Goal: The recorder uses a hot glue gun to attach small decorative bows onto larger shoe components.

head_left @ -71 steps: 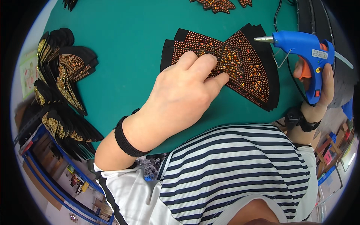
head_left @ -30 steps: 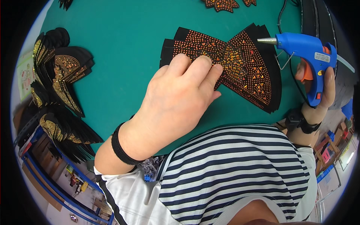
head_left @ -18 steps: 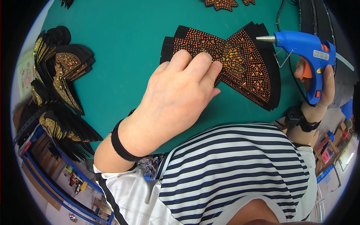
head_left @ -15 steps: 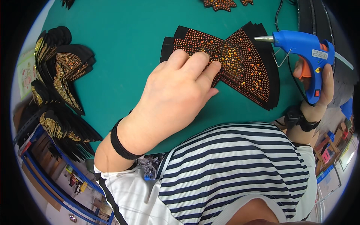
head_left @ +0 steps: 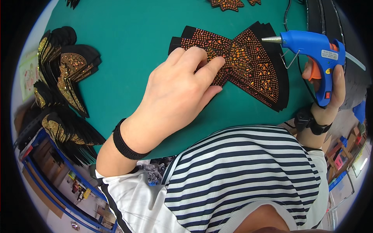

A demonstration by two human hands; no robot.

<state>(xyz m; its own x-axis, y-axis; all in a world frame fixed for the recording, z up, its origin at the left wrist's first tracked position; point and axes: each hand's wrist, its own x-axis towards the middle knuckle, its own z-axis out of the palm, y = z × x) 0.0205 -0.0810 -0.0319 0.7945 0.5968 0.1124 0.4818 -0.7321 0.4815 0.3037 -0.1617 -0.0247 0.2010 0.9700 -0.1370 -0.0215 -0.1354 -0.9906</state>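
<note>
A black, fan-winged studded fabric bow (head_left: 268,73) lies on the green table top, set with copper and amber stones; its left part shows stacked layers. My left hand (head_left: 180,83) rests over the left wing, fingers curled down onto it and the thumb along its lower edge. Some of the fingertips are hidden beneath the hand. In my right hand (head_left: 338,87) is a blue hot glue gun (head_left: 307,42), gripped by its handle with a finger at the orange trigger. Its metal nozzle points left, just over the right wing's outer part.
Stacks of black pieces with gold studding (head_left: 74,64) lie along the left side of the green table (head_left: 124,50). More copper-studded pieces (head_left: 227,4) are at the far edge. A black cable (head_left: 286,17) runs near the glue gun at the far right.
My left hand has shifted slightly left, with its thumb and index finger spread a little farther apart. The glue gun has moved a touch to the left.
</note>
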